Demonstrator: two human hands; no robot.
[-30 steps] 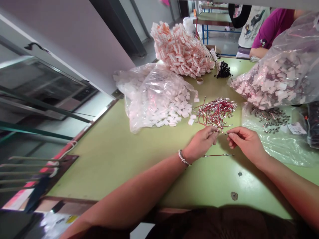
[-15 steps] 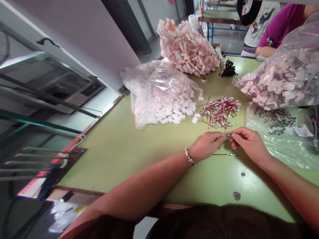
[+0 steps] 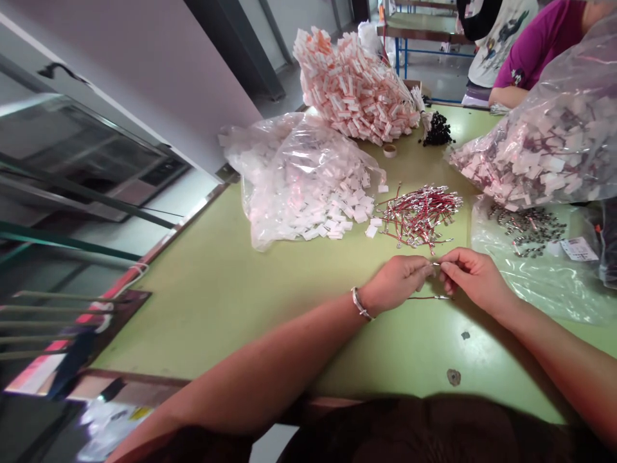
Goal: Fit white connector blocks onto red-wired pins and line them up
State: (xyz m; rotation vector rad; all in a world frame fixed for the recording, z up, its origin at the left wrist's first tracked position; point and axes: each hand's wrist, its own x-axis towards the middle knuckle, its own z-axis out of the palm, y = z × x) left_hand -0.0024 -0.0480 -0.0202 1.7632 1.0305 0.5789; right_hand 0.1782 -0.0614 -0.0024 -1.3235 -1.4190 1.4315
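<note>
Green worktop (image 3: 212, 308) here. Left hand (image 3: 398, 281) and right hand (image 3: 477, 276) pinch 1 small metal piece (image 3: 436, 263) between their fingers, near the red wire pile (image 3: 424, 211). Probably light, stiff, slippery; hold by the ends.

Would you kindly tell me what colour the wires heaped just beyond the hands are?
The wires are red, as the head view shows.

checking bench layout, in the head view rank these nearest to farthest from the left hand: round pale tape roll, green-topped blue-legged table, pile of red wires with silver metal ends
1. Pile of red wires with silver metal ends: just beyond the left hand
2. Round pale tape roll: behind the pile
3. Green-topped blue-legged table: background, upper right
</note>
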